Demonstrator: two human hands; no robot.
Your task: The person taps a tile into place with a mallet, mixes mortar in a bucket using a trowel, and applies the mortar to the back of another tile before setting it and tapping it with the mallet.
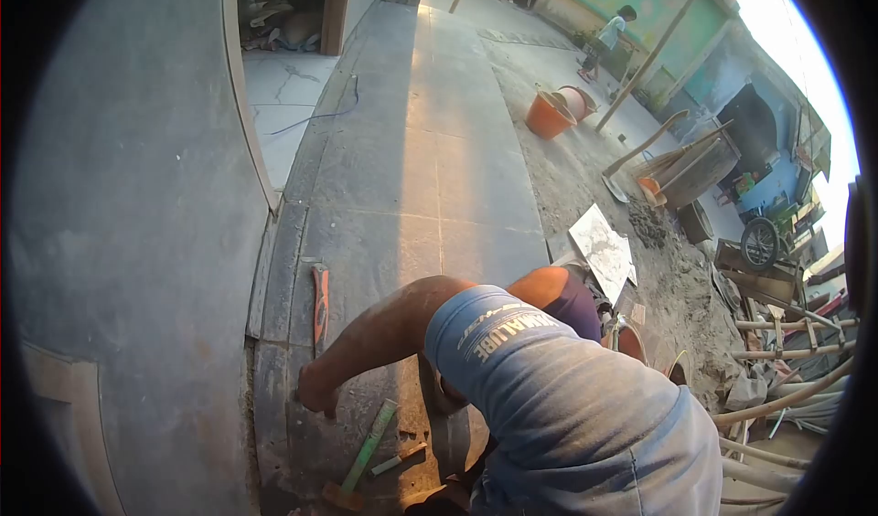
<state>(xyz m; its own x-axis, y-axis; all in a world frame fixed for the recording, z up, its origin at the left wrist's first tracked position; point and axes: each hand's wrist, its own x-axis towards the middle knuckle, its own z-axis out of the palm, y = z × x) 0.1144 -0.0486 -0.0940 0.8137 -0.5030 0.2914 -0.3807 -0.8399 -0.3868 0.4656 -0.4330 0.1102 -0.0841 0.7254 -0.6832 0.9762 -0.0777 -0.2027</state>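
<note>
My right hand (317, 393) is low over the grey floor tiles (366, 173), close to the narrow strip along the wall. Its fingers look bunched downward, and whatever they hold, if anything, is too small to make out. Just above it in the view lies an orange-and-grey hand tool (320, 303). A hammer with a green handle (373, 443) rests on the floor below and right of the hand. Beside that is a short pale stick-like piece (399, 459). My left hand cannot be seen; my blue sleeve and body cover much of the lower right.
A grey wall (137, 223) and doorway stand left. Broken white tile (601, 251) lies beyond my knee. Farther off are an orange bucket (550, 116), a shovel (645, 146) and a wheel (760, 244). Poles (796, 351) crowd the right edge. Another person (610, 36) is in the background.
</note>
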